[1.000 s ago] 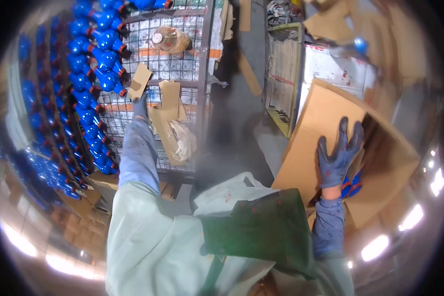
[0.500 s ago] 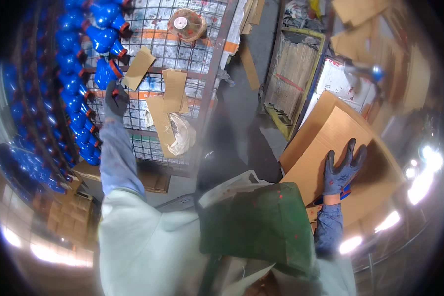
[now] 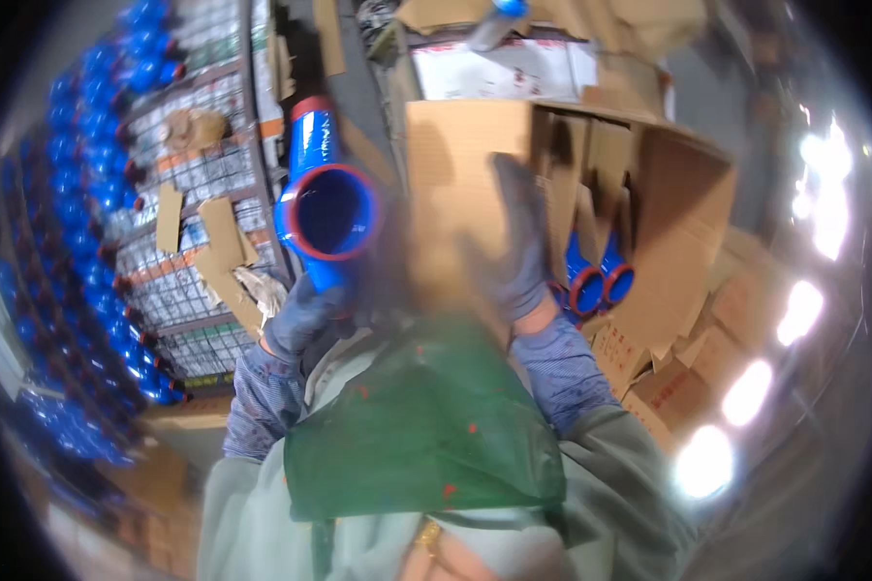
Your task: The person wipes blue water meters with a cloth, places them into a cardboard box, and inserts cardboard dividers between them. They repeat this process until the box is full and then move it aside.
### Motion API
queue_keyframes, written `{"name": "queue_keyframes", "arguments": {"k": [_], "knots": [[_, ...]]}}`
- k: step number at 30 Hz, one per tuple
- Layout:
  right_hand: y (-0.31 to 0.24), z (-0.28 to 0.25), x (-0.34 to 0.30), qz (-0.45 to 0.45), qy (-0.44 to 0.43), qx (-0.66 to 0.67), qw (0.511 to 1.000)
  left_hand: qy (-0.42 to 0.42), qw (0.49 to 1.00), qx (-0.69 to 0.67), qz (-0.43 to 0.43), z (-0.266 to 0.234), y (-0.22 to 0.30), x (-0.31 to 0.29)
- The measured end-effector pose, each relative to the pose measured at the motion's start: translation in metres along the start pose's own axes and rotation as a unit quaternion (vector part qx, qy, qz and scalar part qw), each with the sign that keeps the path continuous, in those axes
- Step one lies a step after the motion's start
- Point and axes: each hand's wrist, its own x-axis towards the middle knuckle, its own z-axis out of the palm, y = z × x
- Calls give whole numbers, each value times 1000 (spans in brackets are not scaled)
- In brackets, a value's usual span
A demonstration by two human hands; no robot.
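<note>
A glossy blue pipe fitting (image 3: 312,145) with red-rimmed openings is held up in front of me, its wide mouth facing up. My left hand (image 3: 310,315), in a dark grey glove, is closed around its lower end. To the right, an open cardboard box (image 3: 683,228) has cardboard dividers inside and several blue fittings (image 3: 578,257) with red rims between them. My right hand (image 3: 518,242), gloved too and a little blurred, has its fingers spread beside the box's left flap (image 3: 465,155) and holds nothing; whether it touches the flap is hard to tell.
Many blue fittings (image 3: 97,145) stand in rows at the left. Beside them lies a wire-mesh surface (image 3: 179,320) with cardboard pieces (image 3: 225,232) and a crumpled white rag (image 3: 262,288). A white carton (image 3: 504,73) stands behind the box; more cartons (image 3: 664,392) sit at the right.
My view has turned right toward the box. My left hand has come back from the rows with a blue fitting in it. My right hand has moved to the box's left side.
</note>
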Motion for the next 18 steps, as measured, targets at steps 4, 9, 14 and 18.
{"name": "queue_keyframes", "arguments": {"k": [4,9,14,18], "knots": [[-20,-42,-9,103,97,147,979,-221,853,463,95,105,24,51],[29,-93,-30,95,249,93,959,-219,478,758,386,185,0,132],[43,-84,-34,17,206,-183,961,-201,508,781,303,182,-23,129],[59,-53,-28,67,82,-172,979,-264,505,774,275,159,23,91]]}}
